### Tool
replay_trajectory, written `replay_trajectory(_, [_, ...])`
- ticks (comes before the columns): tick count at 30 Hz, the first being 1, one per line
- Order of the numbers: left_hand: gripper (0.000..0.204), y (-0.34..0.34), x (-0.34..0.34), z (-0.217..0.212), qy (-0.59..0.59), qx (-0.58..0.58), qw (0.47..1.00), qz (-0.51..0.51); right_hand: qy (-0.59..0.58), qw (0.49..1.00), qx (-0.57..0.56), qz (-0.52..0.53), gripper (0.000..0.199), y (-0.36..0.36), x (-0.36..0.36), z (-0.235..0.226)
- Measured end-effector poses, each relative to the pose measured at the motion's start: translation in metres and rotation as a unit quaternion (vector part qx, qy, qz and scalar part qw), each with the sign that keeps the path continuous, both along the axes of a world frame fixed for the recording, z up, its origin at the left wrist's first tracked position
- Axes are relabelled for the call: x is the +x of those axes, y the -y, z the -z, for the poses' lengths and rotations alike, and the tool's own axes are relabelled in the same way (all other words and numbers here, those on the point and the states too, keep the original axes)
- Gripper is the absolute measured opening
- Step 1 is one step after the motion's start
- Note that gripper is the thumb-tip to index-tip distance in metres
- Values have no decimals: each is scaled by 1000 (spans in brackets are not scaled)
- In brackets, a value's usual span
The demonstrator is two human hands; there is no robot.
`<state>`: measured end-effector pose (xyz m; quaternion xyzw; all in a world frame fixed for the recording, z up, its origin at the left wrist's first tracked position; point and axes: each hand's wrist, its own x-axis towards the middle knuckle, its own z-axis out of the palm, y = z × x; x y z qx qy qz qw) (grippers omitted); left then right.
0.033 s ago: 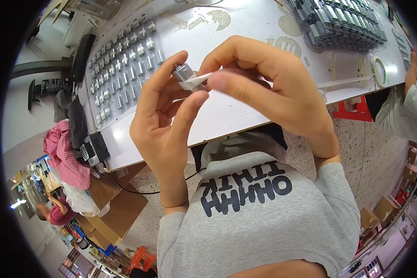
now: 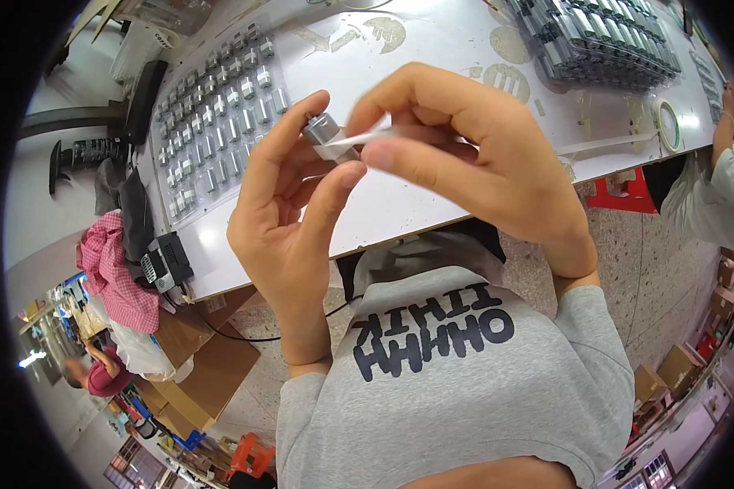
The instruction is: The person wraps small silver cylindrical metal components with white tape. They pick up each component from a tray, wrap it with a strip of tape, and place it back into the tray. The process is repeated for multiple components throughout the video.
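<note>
White worktable [image 2: 383, 196] largest, its front edge running just on the near side of the raised hands; stacked clear trays [image 2: 559, 81] of silver cylinders beyond the right hand, well apart; one flat clear tray [image 2: 214, 201] of similar cylinders, in rows, just left of the left hand, many showing white bands, some seemingly bare; the right hand [image 2: 489, 155] seemed to pinch a strip's loose end between thumb and forefinger, exact contact blurred; the left hand [image 2: 277, 220] held one small silver cylinder [image 2: 324, 128] tilted between thumb and forefinger, above the table; the white strip [image 2: 355, 140] lay across that cylinder's side, one portion against the metal, the rest standing off toward the right hand; wrapping judged partly done, loose end left to lay down; elbow room best over the tabletop between tray and stack, tightest leftward, beside the filled rows.
</note>
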<state>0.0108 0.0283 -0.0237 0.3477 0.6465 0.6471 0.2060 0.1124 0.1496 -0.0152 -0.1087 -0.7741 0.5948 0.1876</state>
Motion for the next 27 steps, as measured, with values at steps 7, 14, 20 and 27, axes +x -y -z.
replay_trajectory(7, [43,8,-4,-3,-68,-28,997,0,16,999,50,6,10,2,1,-6])
replay_trajectory(14, [43,14,1,-15,-23,-37,999,23,-9,999,-47,-7,6,2,-3,-5])
replay_trajectory(20, [44,14,8,-13,9,-14,1000,-8,-36,999,-7,31,7,9,-9,2])
replay_trajectory(27, [42,13,12,-12,-45,29,998,22,-35,999,5,18,18,7,-9,-2])
